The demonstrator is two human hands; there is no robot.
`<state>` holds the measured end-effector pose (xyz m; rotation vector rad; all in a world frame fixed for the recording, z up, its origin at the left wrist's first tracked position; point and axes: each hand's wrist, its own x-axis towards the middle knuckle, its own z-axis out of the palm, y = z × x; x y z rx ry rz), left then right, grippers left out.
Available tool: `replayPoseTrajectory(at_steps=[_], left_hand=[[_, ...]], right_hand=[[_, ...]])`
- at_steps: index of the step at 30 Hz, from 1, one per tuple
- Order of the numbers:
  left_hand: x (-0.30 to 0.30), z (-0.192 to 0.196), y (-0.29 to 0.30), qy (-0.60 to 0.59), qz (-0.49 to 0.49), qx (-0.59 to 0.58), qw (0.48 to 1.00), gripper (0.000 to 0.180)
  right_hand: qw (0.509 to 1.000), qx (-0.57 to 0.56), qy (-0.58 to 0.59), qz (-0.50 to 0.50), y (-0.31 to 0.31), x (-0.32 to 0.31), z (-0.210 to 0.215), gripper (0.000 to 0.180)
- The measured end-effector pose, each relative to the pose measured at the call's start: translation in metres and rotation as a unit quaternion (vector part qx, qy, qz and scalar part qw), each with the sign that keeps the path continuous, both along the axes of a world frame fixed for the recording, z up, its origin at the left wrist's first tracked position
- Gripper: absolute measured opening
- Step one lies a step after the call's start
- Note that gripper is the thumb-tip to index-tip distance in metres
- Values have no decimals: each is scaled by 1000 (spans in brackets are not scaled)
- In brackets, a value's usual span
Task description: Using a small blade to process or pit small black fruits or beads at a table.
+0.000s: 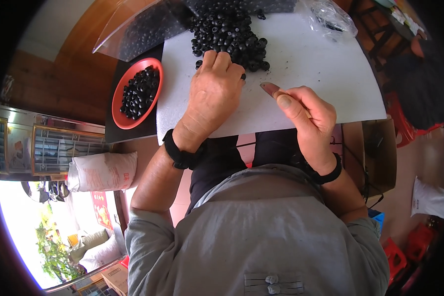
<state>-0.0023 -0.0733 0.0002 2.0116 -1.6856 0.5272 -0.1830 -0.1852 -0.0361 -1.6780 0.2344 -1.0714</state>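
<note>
OK, wht sack [101,172] w/ red print [127,166], knife [269,89] in R hand [313,113]

Daylight glares from the wide, blown-out white opening [17,222] at lower left. Near me, the flat pale-grey sheet [340,91] looks evenly bright; the brown wooden wall [39,74] sits dim. Tiny highlights dot the small, round, glossy black pieces [227,32], and the crinkled clear plastic bag [325,17] glints. Straight edges bow toward a black rim.

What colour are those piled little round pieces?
The pieces are black, seen best in the head view.
</note>
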Motion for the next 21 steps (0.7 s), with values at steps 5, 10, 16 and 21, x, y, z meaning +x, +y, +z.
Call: replayPoseTrajectory(at_steps=[5, 10, 16, 21], left_hand=[[-6, 9, 20, 9, -22, -6, 1000, 15], [-16, 10, 45, 69, 5, 41, 997, 14], [-14, -1, 40, 73, -5, -1, 997, 18], [-12, -4, 50, 327, -26, -64, 943, 17]], right_hand=[[1000, -8, -9, -3, 0, 1, 0, 16], [1000, -16, 1, -1, 2, 2, 2, 17], [998, -22, 48, -12, 5, -1, 12, 19], [995, -34, 97, 3, 3, -3, 11, 17]])
